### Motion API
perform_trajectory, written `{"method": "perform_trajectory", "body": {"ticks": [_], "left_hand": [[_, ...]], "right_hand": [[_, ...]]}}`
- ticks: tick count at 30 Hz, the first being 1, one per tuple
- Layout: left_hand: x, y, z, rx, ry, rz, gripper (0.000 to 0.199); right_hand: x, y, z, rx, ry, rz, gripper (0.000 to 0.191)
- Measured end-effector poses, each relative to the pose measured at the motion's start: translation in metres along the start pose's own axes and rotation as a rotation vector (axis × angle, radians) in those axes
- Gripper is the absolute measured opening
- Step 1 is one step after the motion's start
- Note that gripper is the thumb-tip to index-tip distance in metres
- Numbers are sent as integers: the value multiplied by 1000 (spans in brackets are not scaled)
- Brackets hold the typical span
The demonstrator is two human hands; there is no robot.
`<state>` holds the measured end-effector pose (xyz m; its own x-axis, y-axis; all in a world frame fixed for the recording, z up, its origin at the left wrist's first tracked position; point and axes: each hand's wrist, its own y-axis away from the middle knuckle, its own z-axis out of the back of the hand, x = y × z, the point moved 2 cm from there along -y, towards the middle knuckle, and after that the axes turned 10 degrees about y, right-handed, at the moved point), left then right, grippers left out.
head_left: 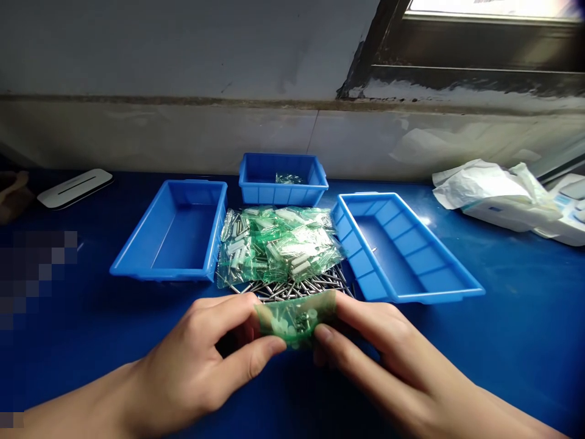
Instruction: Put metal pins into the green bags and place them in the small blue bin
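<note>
A small green translucent plastic bag (299, 317) is stretched between my hands near the front of the table. White plastic pieces and some small dark metal parts show through it. My left hand (205, 350) pinches its left end between thumb and fingers. At the right end, my right hand (381, 347) grips it the same way, with some fingertips hidden beneath. Just beyond the bag lies a loose pile of metal screws or pins (315, 285). Behind and partly over them is a heap of similar green bags (278, 244) containing white plugs and metal pieces.
Blue bins stand around the heap: a left bin (119, 268), a back bin (283, 194) with some small clear items inside, and a right bin (457, 292). A white flat device (75, 188) lies far left. Crumpled white plastic (484, 186) covers something at right. A wall rises behind.
</note>
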<state>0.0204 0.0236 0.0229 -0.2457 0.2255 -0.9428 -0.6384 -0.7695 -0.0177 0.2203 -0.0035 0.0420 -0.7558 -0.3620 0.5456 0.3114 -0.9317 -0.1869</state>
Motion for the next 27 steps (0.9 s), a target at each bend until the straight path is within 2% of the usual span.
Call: {"method": "perform_trajectory", "body": {"ticks": [4,8,12,16,19,22,24,27], "left_hand": [[0,-1,2,-25,-30,-5,19],[0,-1,3,-13,-22,11,21],[-6,1,4,-2,-12,-101,13],[-7,2,1,88,101,-230,8],[-5,1,0,101,135,-245,4],[-4,0,1,113,112,-234,14],[-7,0,2,137,61,-222,26],[-11,1,3,162,-22,-222,40]], "right_hand": [[-3,1,-1,-9,1,-20,13],[-7,5,-1,10,-40,-5,1],[-11,8,-1,-5,-88,-46,15],[-4,10,0,147,-162,21,12],[0,11,3,219,-268,-47,11],[2,9,5,248,-354,-91,15],[2,6,6,247,-368,-67,16],[1,4,6,168,-294,-11,3]]}}
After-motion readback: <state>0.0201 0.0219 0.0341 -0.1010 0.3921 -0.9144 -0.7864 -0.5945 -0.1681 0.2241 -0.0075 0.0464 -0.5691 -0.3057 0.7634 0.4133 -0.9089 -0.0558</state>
